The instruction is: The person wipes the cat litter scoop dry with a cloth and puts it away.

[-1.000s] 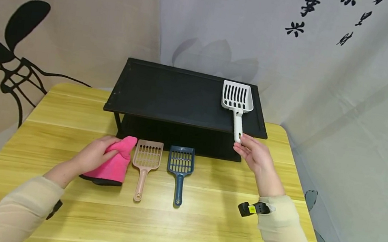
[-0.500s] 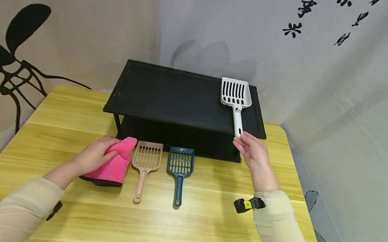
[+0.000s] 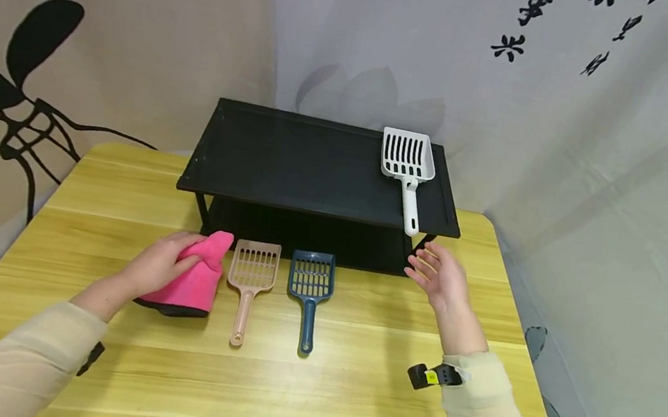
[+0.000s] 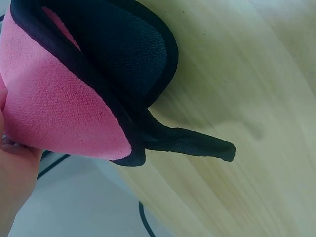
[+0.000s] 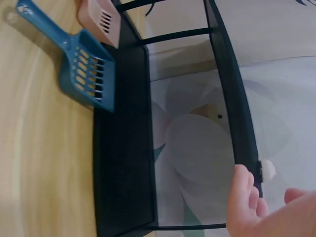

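Observation:
My left hand [image 3: 158, 266] grips a pink cloth [image 3: 197, 282] with black edging at the table's left. In the left wrist view, a dark loop hangs from the cloth [image 4: 64, 98]. A white slotted litter scoop [image 3: 409, 156] lies on the right end of the black shelf's top [image 3: 296, 161], its handle tip reaching past the front edge. My right hand [image 3: 441, 279] is just below that handle, apart from it, fingers loosely extended. A beige-pink litter scoop [image 3: 247, 292] and a blue litter scoop [image 3: 310, 304] lie side by side in front of the shelf, handles toward me.
The two-tier shelf stands at the back of the wooden table [image 3: 283, 399], its lower tier [image 3: 305, 236] shaded. A printed fabric backdrop [image 3: 356, 42] hangs behind and to the right.
My right hand has let go of the white scoop's handle and drawn back slightly toward me. The scoop moved a little farther back onto the shelf. My left hand stays on the cloth.

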Demonstrator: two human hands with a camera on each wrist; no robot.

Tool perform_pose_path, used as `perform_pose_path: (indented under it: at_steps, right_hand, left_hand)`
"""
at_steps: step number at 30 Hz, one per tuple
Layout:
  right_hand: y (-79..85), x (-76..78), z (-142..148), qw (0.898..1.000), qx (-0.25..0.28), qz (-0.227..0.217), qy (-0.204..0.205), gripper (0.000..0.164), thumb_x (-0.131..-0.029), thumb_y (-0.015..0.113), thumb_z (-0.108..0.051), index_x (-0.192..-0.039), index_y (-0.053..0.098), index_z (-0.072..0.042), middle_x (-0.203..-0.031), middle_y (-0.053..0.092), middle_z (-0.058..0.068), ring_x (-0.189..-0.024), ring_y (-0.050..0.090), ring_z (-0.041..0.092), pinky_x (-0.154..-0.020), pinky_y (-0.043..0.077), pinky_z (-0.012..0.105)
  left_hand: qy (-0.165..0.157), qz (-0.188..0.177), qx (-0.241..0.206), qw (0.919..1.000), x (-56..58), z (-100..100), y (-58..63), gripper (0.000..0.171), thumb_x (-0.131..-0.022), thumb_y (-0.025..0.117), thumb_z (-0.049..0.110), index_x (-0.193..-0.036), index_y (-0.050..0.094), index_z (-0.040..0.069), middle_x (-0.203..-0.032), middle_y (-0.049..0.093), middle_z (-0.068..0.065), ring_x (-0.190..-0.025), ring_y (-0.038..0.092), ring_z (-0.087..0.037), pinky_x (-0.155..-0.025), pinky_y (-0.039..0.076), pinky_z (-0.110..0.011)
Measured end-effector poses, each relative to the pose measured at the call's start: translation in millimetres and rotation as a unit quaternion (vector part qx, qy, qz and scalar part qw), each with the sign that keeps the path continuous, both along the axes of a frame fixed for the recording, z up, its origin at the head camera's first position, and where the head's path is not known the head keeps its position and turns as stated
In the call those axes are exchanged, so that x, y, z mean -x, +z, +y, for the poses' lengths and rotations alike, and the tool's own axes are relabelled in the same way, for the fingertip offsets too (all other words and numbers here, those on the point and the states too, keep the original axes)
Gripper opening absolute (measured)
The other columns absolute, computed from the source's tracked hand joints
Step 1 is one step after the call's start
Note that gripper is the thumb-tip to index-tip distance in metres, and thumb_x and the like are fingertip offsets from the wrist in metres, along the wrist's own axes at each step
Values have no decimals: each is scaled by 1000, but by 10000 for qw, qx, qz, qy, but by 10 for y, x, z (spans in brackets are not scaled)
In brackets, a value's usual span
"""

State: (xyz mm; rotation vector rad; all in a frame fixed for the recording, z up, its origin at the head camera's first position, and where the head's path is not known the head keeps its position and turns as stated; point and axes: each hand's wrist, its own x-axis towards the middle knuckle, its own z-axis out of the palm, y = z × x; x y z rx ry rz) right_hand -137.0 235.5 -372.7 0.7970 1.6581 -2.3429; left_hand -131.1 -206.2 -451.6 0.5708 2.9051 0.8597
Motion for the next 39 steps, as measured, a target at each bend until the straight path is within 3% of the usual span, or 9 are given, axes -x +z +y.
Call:
perform_pose_path:
  at_steps: [5,11,14,18,21,24,30,36,39]
  right_hand:
    - [-141,-89,-14,9987,-188,-3,473,15,-98,44,-23,-107,49,-12,-87,59,-4,-82,65,10,-82,55,27]
    - [-487,-171,-122,9898,-480,-25,1344,20,-99,44,-23,-111,50,-8,-86,61,-5,-87,64,12,-87,52,32]
    - [-699,-220,-238,9836,-594,-165,1697,33,-99,44,-23,-122,47,-1,-99,61,3,-98,63,19,-97,47,41]
    - [-961,-298,-422,9756,-625,-385,2070,49,-98,43,-23,-136,35,8,-125,53,23,-113,57,30,-102,42,47]
    - [-1116,-358,-557,9714,-628,-549,2222,50,-97,43,-23,-136,36,8,-132,47,29,-111,58,30,-98,46,45]
    - [-1245,-407,-680,9704,-635,-639,2240,47,-95,46,-22,-131,41,8,-127,51,29,-100,62,26,-92,50,44]
    - [-1423,-486,-871,9673,-576,-733,2358,43,-94,47,-23,-123,47,9,-112,60,20,-89,63,20,-86,53,43]
    - [-1455,-522,-993,9636,-255,-672,2574,49,-97,42,-29,-129,39,8,-122,53,27,-93,59,22,-88,51,45]
    - [-1438,-522,-1027,9612,-131,-644,2680,49,-97,40,-30,-129,39,7,-118,55,24,-91,59,20,-81,52,39]
  left_hand:
    - [-1,9,17,10000,5,-30,59,37,-90,60,7,-123,53,-9,-119,55,-29,-110,54,-43,-92,45,-56]
    - [49,-53,101,9999,17,-45,92,39,-90,59,9,-124,52,-8,-120,55,-28,-109,54,-41,-92,45,-55]
    - [66,-74,130,9999,22,-52,85,39,-91,59,10,-125,52,-7,-120,55,-28,-108,54,-40,-92,45,-55]
    - [68,-67,155,9998,25,-54,67,39,-90,59,9,-125,52,-7,-121,55,-28,-110,54,-41,-93,45,-55]
    - [66,-48,159,9998,26,-46,56,39,-90,59,9,-125,52,-7,-121,55,-28,-111,53,-42,-94,44,-55]
    - [83,-61,160,9998,26,-44,46,39,-90,59,9,-125,52,-7,-121,55,-28,-111,54,-42,-94,44,-55]
    - [49,-39,178,9998,12,-42,34,38,-90,59,9,-124,53,-6,-121,56,-28,-111,54,-42,-93,44,-55]
    - [37,50,126,9999,1,-44,40,38,-89,60,8,-124,54,-6,-121,56,-28,-112,54,-43,-94,44,-55]
    - [40,73,117,9999,-1,-46,43,38,-89,61,8,-124,54,-6,-121,55,-28,-112,53,-43,-93,44,-56]
